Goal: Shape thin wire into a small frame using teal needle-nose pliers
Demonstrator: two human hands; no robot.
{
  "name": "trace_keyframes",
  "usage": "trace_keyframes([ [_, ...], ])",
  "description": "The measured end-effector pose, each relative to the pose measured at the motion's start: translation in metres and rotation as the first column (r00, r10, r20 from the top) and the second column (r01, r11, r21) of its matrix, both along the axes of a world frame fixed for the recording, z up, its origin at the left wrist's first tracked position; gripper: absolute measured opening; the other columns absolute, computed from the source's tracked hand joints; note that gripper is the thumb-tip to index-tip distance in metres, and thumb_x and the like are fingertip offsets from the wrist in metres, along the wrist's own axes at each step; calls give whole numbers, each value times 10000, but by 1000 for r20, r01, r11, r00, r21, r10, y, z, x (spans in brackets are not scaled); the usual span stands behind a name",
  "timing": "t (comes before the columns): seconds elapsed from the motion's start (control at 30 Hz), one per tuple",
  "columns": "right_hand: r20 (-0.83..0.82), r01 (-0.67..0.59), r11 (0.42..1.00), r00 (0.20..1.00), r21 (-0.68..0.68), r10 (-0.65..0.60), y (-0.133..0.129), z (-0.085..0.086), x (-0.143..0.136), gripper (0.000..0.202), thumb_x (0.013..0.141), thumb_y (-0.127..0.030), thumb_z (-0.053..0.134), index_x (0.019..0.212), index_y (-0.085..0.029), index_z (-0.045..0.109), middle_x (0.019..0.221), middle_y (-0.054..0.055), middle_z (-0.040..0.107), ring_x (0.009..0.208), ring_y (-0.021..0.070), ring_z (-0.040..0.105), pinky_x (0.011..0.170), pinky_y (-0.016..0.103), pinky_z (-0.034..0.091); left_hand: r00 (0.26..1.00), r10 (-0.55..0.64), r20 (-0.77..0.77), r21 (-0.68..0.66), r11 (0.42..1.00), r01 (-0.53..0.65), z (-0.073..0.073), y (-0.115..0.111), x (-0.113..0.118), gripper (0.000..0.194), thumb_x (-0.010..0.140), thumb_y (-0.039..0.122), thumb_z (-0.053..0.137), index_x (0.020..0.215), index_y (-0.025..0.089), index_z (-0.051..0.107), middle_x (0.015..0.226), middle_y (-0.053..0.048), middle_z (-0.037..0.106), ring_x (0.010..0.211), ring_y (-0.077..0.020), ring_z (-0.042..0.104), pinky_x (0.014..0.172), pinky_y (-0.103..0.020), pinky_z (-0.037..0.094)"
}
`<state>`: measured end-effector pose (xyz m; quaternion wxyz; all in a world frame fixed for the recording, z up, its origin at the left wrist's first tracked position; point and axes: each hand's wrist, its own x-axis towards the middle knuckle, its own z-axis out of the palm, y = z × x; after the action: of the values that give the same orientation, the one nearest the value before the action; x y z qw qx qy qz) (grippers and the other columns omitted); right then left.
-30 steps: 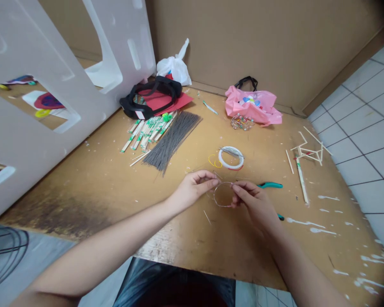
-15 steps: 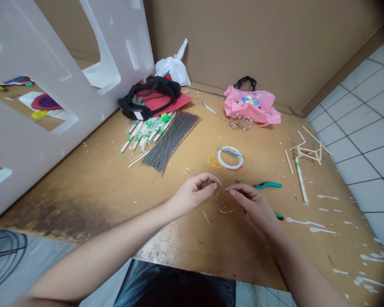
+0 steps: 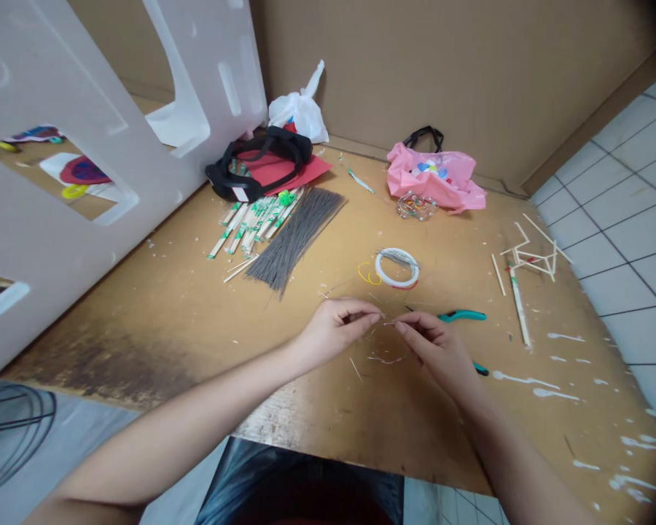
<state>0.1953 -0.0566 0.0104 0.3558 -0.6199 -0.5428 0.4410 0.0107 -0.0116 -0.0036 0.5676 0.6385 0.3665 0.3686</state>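
Note:
A thin wire loop with small beads (image 3: 387, 359) hangs between my two hands, low over the wooden table (image 3: 197, 299). My left hand (image 3: 342, 328) pinches the loop's upper left part between thumb and fingertips. From the other side my right hand (image 3: 434, 343) grips the wire, its fingertips a short gap from the left ones. Teal-handled pliers (image 3: 463, 316) lie partly under my right hand. Just beyond the hands rests a white ring coil (image 3: 396, 267), with a yellow wire loop (image 3: 369, 273) at its left.
Grey wires (image 3: 298, 240) lie beside wrapped chopsticks (image 3: 256, 219), near a black headset (image 3: 232, 191). A pink bag (image 3: 442, 179) and beaded wires (image 3: 416, 206) are at the back, a stick frame (image 3: 533, 261) at right. A white plastic panel (image 3: 197, 44) stands left.
My left fingertips have closed together on the wire and come nearer the right ones. The whole scene has shifted slightly to the right in view.

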Motion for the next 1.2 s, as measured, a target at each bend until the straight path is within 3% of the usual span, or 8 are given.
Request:
trace_keyframes([
  [0.1, 73, -7, 1000, 997, 30, 5, -1, -1, -2, 267, 774, -444, 603, 780, -180, 639, 598, -11, 542, 538, 115, 479, 487, 243, 415, 1000, -7, -26, 33, 999, 7, -2, -2, 1, 209, 810, 286, 580, 848, 125, 709, 717, -48, 671, 531, -87, 527, 522, -213, 423],
  [0.33, 272, -52, 992, 962, 118, 18, -2, -5, -6, 203, 782, -383, 607, 751, -184, 626, 536, -32, 512, 503, 107, 450, 471, 233, 355, 987, -5, -163, 178, 984, 34, -3, -4, 1, 188, 838, 236, 557, 868, 156, 724, 751, -48, 676, 650, -120, 584, 597, -222, 439],
  [0.5, 267, -86, 979, 963, 184, 35, -4, -3, -6, 152, 821, -325, 549, 801, -192, 620, 644, 8, 597, 582, 137, 543, 543, 256, 436, 971, 30, -239, 220, 975, 25, -2, -3, -1, 209, 842, 201, 530, 898, 174, 730, 778, -52, 686, 681, -141, 601, 640, -252, 451],
  [0.7, 274, -100, 974, 961, 201, 42, -3, -3, -5, 152, 829, -322, 556, 815, -199, 645, 659, 13, 631, 592, 146, 566, 558, 264, 453, 958, 5, -287, 342, 935, 98, -3, -4, -1, 271, 834, 143, 485, 965, 175, 720, 773, -57, 667, 705, -146, 603, 668, -254, 453],
  [0.87, 295, -149, 967, 952, 209, 83, -1, -2, -4, 185, 852, -309, 532, 887, -215, 688, 826, 43, 711, 724, 180, 632, 639, 292, 480, 950, -6, -313, 390, 911, 134, -3, -4, -3, 269, 810, 121, 486, 938, 174, 717, 727, -44, 633, 676, -138, 585, 640, -242, 434],
  [1.07, 312, -179, 971, 942, 162, 122, -2, -1, -4, 203, 865, -313, 503, 864, -206, 676, 724, 21, 675, 630, 154, 597, 596, 273, 469, 948, -17, -317, 379, 914, 144, -3, -3, -3, 227, 794, 108, 479, 873, 149, 688, 751, -49, 629, 688, -133, 569, 642, -241, 414],
  [1.2, 253, -171, 981, 957, 92, 143, -3, -2, -3, 221, 874, -339, 482, 892, -201, 653, 726, 22, 652, 595, 148, 580, 539, 259, 461, 958, -28, -285, 246, 964, 101, -5, -1, -3, 130, 786, 138, 496, 790, 157, 625, 668, 2, 562, 605, -105, 488, 575, -222, 362],
])
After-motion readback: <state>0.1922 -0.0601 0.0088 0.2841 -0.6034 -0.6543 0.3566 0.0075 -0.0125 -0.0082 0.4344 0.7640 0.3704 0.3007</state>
